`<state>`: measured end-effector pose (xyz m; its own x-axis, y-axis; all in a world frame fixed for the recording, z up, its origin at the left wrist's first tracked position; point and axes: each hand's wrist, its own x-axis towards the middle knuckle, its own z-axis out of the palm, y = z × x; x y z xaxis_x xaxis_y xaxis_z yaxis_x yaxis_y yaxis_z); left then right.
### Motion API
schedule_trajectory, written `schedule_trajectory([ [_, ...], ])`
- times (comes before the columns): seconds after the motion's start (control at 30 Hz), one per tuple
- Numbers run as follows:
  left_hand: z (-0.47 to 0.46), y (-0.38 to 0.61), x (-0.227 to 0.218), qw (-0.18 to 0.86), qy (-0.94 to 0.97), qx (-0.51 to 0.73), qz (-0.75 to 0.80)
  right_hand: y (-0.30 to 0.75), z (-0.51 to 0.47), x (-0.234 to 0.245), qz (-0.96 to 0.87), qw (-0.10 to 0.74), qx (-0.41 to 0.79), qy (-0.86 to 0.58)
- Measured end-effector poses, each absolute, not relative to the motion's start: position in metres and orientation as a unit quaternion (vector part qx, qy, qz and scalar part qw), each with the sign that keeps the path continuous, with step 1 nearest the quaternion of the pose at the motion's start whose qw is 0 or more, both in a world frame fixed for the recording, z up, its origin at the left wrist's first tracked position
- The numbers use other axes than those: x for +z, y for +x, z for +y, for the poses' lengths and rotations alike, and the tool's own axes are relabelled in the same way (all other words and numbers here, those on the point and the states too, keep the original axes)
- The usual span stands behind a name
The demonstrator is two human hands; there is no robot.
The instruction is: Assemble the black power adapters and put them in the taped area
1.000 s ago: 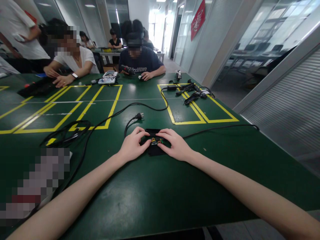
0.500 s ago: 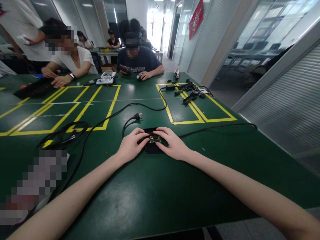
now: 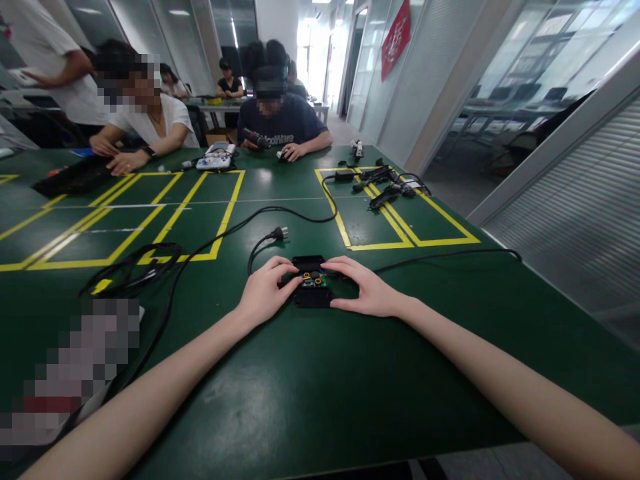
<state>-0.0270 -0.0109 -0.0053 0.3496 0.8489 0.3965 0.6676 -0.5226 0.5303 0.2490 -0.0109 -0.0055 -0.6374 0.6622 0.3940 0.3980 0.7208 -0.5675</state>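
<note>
While the small circuit board point(image 3: 313, 281) sits between two black casing pieces point(image 3: 314, 298), the left hand point(image 3: 263, 289) has thumb and fingertips close together at its left end; whether they pinch it firmly, I cannot tell. Right of the board, the right hand point(image 3: 373, 288) spreads thumb and fingers wide, tips by the casing pieces. The board looks light, stiff and fragile, best taken by its edges; the casing seems smooth, perhaps slippery. Beyond the board lies a black plug point(image 3: 279, 233); farther off, a co-worker's dark shirt point(image 3: 300, 119) partly reads "coWare". Characters on the red banner point(image 3: 395, 40) are illegible.
</note>
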Motion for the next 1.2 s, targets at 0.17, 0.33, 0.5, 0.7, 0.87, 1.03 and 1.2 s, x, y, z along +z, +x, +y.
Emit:
schedule_trajectory([
  [0.17,-0.010,-0.028,-0.004,0.140,0.810,0.323,0.470,0.245,-0.013,-0.004,-0.881,0.297,0.206,-0.304],
  [0.33,-0.010,-0.028,-0.003,0.151,0.801,0.341,0.468,0.245,-0.012,-0.003,-0.875,0.312,0.159,-0.335],
  [0.5,-0.009,-0.027,0.001,0.177,0.799,0.342,0.462,0.251,-0.004,-0.006,-0.868,0.287,0.108,-0.391],
  [0.7,-0.006,-0.031,0.006,0.242,0.785,0.344,0.456,0.252,-0.004,-0.008,-0.877,0.276,0.079,-0.386],
  [0.87,-0.005,-0.035,0.010,0.290,0.769,0.350,0.450,0.251,-0.007,-0.007,-0.863,0.284,0.094,-0.406],
  [1.03,-0.005,-0.036,0.013,0.328,0.734,0.385,0.453,0.250,-0.010,-0.005,-0.854,0.299,0.112,-0.410],
  [1.2,-0.005,-0.036,0.014,0.366,0.717,0.399,0.438,0.251,-0.012,-0.003,-0.857,0.315,0.125,-0.387],
])
